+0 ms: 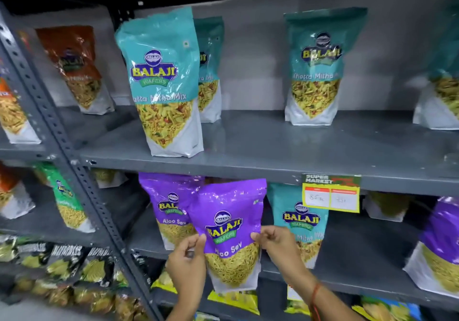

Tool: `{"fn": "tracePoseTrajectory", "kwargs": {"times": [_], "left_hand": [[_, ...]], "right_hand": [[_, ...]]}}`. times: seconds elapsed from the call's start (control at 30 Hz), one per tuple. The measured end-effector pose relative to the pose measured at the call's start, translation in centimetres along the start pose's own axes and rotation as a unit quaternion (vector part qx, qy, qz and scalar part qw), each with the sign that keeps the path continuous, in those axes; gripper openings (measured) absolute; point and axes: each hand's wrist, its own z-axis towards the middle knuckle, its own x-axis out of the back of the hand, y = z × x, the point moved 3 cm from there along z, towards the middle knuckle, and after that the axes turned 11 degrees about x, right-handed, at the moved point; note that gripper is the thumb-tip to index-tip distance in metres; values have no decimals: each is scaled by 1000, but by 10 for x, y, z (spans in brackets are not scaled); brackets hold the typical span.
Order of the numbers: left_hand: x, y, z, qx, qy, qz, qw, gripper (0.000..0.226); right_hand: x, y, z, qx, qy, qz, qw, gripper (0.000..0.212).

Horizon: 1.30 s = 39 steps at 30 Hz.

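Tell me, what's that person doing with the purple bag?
A person's left hand and right hand pinch the sides of a purple Aloo Sev packet, holding it up in front of a grey shop shelf. A second purple packet stands behind it, a teal packet to its right. Whether it is going on or coming off, the picture cannot tell.

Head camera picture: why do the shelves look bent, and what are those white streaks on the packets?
In the head view the wide-angle lens bows the gray upright and shelf edge; light glares off the glossy teal pouch and the purple Aloo Sev pouch pinched by the left hand and right hand; the frame's edges are soft, and the price tag is too blurred to read.
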Motion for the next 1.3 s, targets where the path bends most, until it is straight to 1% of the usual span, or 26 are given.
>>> {"fn": "tracePoseTrajectory", "kwargs": {"times": [0.07,0.13,0.17,0.2,0.27,0.4,0.5,0.63,0.73,0.77,0.83,0.97,1.07,1.13,1.17,1.23,1.27,1.3], "left_hand": [[-17,-9,14,5,1,17,1000,6],[-32,-16,28,16,2,28,999,1],[-39,-19,35,18,0,29,999,2],[-45,-23,41,18,-5,30,999,3],[-55,-32,53,21,-14,40,999,3],[-65,-52,71,18,-7,69,997,9],[-68,-55,72,28,-11,71,997,12],[-64,-48,60,87,-13,0,996,23],[-57,-40,36,89,21,-72,993,22],[-57,-40,26,87,20,-83,993,19],[-62,-43,5,79,-13,-78,994,13],[-90,-40,-29,28,-140,-2,990,10],[-120,-37,-38,-13,-221,77,972,28],[-138,-37,-37,-44,-249,147,956,40],[-146,-35,-36,-49,-259,174,949,42],[-159,-33,-33,-55,-267,208,939,40],[-164,-32,-33,-68,-266,220,936,35],[-167,-32,-32,-82,-263,233,933,30]], "right_hand": [[-8,18,12,-20,15,-26,999,43],[-15,31,25,-41,36,-55,997,25],[-18,38,30,-56,45,-61,996,22],[-21,45,35,-64,53,-57,995,24],[-28,58,41,-81,60,-64,993,16],[-39,68,41,-64,82,-103,989,6],[-42,69,39,-55,102,-108,987,8],[-42,65,32,-24,81,-73,994,13],[-29,65,14,-32,99,-25,994,17],[-22,66,6,-41,106,-4,993,17],[-5,66,-11,-56,121,21,991,14],[50,59,-35,-53,221,-4,974,12],[92,55,-36,-34,288,-20,957,7],[113,58,-28,-34,307,-22,951,16],[121,60,-21,-41,296,-21,954,23],[131,68,-7,-65,233,-39,970,30],[133,72,-1,-69,197,-56,976,28],[135,75,3,-63,174,-70,980,22]]}}
